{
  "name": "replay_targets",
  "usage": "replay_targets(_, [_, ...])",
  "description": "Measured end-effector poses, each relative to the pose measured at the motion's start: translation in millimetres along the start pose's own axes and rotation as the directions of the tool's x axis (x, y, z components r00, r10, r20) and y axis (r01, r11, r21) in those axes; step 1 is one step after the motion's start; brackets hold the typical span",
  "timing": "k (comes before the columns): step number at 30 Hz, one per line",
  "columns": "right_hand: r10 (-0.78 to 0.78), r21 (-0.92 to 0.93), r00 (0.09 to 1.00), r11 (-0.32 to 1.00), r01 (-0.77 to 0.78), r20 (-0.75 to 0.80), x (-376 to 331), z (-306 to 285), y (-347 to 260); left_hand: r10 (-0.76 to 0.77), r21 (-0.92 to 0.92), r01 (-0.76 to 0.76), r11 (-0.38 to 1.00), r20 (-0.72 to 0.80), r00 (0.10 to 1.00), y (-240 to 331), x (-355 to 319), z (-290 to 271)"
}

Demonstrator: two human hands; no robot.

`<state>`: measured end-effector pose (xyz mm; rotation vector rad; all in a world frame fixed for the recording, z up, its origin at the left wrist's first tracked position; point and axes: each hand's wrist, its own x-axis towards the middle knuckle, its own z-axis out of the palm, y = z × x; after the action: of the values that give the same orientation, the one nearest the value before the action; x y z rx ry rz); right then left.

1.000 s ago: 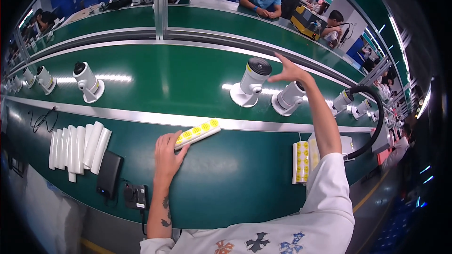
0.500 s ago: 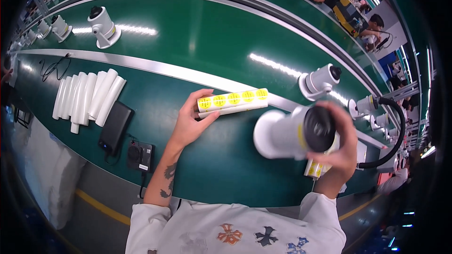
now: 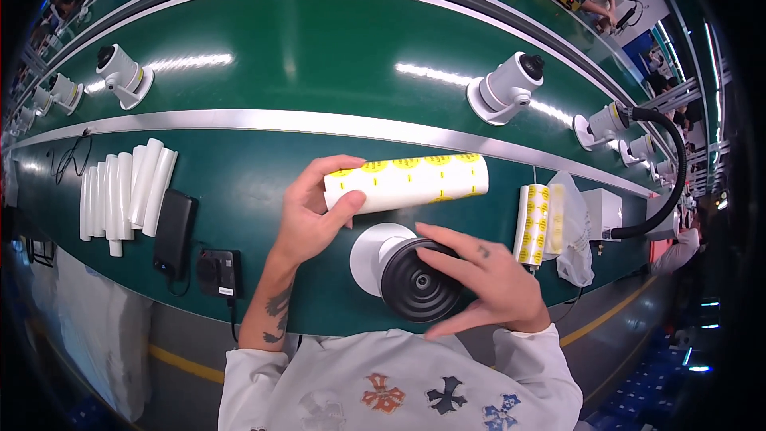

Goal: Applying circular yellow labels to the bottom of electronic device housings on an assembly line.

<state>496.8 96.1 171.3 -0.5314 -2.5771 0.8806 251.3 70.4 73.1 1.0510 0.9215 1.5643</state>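
White plastic security camera (image 3: pixel 399 267) with a black lens face is sitting right at the near edge of the green bench (image 3: pixel 263 215), and the right hand (image 3: pixel 483 279) is wrapped around its front end, fingers curled over the dark lens ring. The left hand (image 3: pixel 315 211) is pinching one end of a strip of yellow round stickers (image 3: pixel 411 179) on white backing, thumb under and fingers on top, so the strip sticks out to the right above the camera. Main worry for me: that camera is close to the bench's near edge and mostly held by the lens end, so if the grip slips it could roll off into the lap or onto the floor. Fingers on the lens face could also leave smudges, hard to tell if they're actually touching glass. The sticker strip is only held at one end, so it could droop and stick to the camera body in the wrong spot. Another sticker roll (image 3: pixel 536 222) and a plastic bag (image 3: pixel 576 231) sit near the right edge, and a stack of white tubes (image 3: pixel 120 191) near the left, all well out of the way.
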Motion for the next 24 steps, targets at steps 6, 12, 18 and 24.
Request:
replay_targets(6, [-0.163, -0.403, 0.950, 0.914, 0.043, -0.267, 31.7, -20.6, 11.1, 0.205, 0.243, -0.208, 0.947, 0.035, 0.978, -0.1, 0.1, -5.1])
replay_targets(12, [-0.100, -0.238, 0.975, 0.970, 0.051, -0.200, 31.1, -9.0, 38.2, 0.180, 0.047, -0.184, 0.982, 0.081, 0.980, 1.4, 5.6, -4.8])
replay_targets(18, [-0.058, -0.164, 0.962, 0.986, 0.014, -0.265, 34.0, 0.2, 40.6, 0.122, -0.004, -0.121, 0.993, 0.040, 0.992, 7.6, 2.1, 5.1])
replay_targets(24, [-0.045, -0.120, 0.960, 0.993, 0.012, -0.277, 35.4, 1.2, 38.4, 0.342, 0.154, -0.364, 0.919, 0.153, 0.927, 7.5, 4.2, 2.2])
